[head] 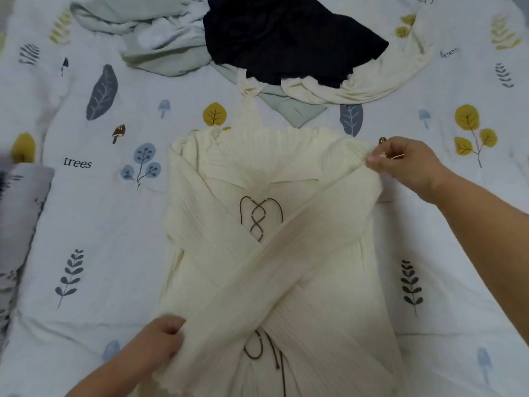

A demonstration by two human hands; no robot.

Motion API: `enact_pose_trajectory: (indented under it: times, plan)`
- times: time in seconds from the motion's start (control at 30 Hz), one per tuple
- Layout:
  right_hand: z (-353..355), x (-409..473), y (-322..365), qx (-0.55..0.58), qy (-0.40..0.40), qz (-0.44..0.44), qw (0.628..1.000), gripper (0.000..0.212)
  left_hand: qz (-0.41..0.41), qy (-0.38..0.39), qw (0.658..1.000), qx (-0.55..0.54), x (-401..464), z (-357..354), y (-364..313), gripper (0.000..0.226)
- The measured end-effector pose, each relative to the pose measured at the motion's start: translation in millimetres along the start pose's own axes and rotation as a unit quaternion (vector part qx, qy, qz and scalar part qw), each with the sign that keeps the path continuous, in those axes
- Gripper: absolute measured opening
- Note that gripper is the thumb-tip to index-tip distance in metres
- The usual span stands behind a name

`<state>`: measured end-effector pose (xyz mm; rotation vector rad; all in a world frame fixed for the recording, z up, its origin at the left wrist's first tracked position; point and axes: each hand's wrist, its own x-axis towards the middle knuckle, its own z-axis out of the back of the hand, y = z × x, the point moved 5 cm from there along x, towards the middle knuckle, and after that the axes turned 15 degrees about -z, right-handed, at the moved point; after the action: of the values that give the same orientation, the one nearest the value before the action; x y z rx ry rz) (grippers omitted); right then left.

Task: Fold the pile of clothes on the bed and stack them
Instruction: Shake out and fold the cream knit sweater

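Observation:
A cream ribbed sweater (pixel 286 253) with brown lacing down its front lies flat in the middle of the bed. Both sleeves are folded across the body so that they cross. My left hand (pixel 160 339) grips the cuff end of one sleeve at the sweater's lower left. My right hand (pixel 406 161) pinches the fabric at the sweater's upper right shoulder. Beyond the sweater lies the unfolded pile: a black garment (pixel 286 38), a pale green garment (pixel 160 44) and a cream garment (pixel 386 78), tangled together.
The bed is covered by a white sheet (pixel 100 224) printed with leaves, mushrooms and the word "trees". A grey patterned pillow or cloth (pixel 17 224) lies at the left edge.

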<state>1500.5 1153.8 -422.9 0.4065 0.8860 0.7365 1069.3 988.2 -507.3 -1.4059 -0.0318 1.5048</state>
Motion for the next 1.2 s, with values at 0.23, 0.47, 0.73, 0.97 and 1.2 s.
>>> enact_pose_trajectory:
  times: [0.23,0.47,0.73,0.97,1.2]
  plan:
    - [-18,19,-23,0.004,0.056,-0.124,0.991,0.028,-0.028,-0.024,0.991,0.126,-5,8,2,0.024]
    - [-25,22,-34,-0.030,-0.156,-0.209,0.965,0.052,-0.043,-0.034,0.981,0.185,-11,9,1,0.029]
    - [-28,16,-35,-0.046,-0.226,-0.111,0.967,0.038,-0.060,-0.031,0.973,0.222,-16,13,-10,0.018]
    - [-75,-46,-13,-0.199,-0.256,0.107,0.940,0.066,-0.234,-0.181,0.853,0.431,-30,-15,-65,0.061]
    - [-151,-101,-88,-0.515,0.001,0.197,0.834,0.061,-0.285,-0.039,0.831,0.476,1,-36,-36,0.057]
